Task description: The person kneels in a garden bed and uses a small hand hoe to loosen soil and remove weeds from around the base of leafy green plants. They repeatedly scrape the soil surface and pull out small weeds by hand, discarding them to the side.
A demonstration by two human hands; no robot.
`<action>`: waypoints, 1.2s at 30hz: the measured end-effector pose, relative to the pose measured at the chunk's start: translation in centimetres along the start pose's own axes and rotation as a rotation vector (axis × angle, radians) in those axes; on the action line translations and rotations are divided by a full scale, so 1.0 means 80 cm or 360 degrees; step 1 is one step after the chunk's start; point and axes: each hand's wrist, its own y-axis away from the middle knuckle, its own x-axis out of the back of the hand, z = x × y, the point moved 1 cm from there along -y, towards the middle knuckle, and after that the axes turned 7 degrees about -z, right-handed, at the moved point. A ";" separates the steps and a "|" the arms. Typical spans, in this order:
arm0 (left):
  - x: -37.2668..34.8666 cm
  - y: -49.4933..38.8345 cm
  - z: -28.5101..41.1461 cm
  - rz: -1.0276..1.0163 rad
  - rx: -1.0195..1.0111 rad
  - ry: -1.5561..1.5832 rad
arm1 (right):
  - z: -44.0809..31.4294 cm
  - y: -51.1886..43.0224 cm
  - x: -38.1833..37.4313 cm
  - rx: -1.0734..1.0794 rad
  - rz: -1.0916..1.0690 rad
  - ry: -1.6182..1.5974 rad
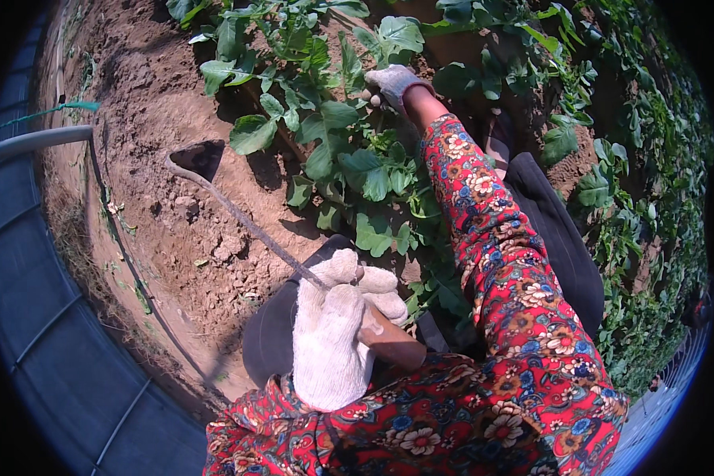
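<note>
My left hand [339, 333], in a white knitted glove, is closed around the wooden handle [395, 342] of a hand hoe, low in front of my body. The hoe's thin curved metal neck [244, 220] runs up and left to a dark pointed blade [202, 159] over bare soil. Further forward, my right hand [392, 88], in a greyish glove, reaches among leafy green plants [321, 131]. Its fingers are curled beside a broad-leaved plant [400, 34]; whether they grip a stem is hidden.
Dry clumpy soil [184, 208] lies left of the plants. Beyond it are a dark ribbed sheet [47, 297], a grey pipe [41, 140] and a green cord [80, 106]. My dark-trousered knees [556, 238] flank the plants; dense foliage [660, 178] fills the right.
</note>
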 end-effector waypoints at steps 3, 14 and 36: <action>-0.004 -0.005 0.000 0.0060 0.0050 -0.0093 | -0.016 -0.033 0.001 0.0797 -0.0233 0.2183; -0.009 -0.011 -0.002 -0.0127 0.0037 0.0157 | 0.008 -0.223 0.020 0.0567 -0.0408 0.2129; 0.002 -0.006 -0.004 -0.0060 -0.0044 0.0142 | -0.038 -0.033 0.000 0.0586 0.0070 0.2290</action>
